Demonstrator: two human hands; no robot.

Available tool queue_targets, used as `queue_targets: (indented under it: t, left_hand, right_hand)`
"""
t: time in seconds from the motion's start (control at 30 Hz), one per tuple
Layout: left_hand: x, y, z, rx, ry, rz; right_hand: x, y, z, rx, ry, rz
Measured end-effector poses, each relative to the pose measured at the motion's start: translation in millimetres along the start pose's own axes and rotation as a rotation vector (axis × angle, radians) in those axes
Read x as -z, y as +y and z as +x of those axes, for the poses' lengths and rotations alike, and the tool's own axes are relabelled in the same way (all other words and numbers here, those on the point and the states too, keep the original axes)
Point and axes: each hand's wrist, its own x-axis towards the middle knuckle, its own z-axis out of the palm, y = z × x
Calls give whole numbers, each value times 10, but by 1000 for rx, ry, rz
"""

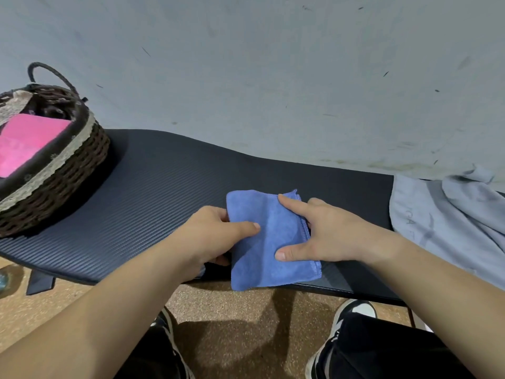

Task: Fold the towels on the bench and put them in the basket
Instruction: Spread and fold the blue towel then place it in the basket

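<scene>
- Leftmost, the wicker basket (58, 170) stands on the bench (164, 192) with a folded pink towel (27, 140) inside.
- The left hand (213, 233) pinches the blue towel's left edge, thumb on top, fingers tucked beneath.
- The blue towel (262, 250) lies folded mid-bench, its near edge overhanging.
- The right hand (325, 233) presses it with straight forefinger and thumb spread.
- A crumpled grey towel (451, 222) lies far right.

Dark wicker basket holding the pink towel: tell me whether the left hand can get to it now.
Probably yes. Only bare black bench lies between the left hand and the dark wicker basket, though that hand is pinching the folded blue towel.
</scene>
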Motion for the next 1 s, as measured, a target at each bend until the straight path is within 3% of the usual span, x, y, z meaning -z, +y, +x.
queue_targets:
  t: [0.33,0.4,0.53,0.67,0.83,1.0]
  left_hand:
    - [24,143,-37,-297,338,403]
    - [-92,194,-52,-361,307,403]
    - [-363,267,-49,-457,225,406]
    - [-557,263,-30,-506,169,494]
    - [-667,160,-18,-561,73,776]
    - [-540,176,-10,-534,35,691]
  right_hand:
    - [-195,-347,-53,57,78,-141]
    - [-164,-348,-39,64,47,-102]
    - [27,-143,-41,111,-93,344]
    - [109,33,-40,-16,-74,640]
    - [65,39,51,-172,68,840]
    - [49,-27,80,-169,83,837]
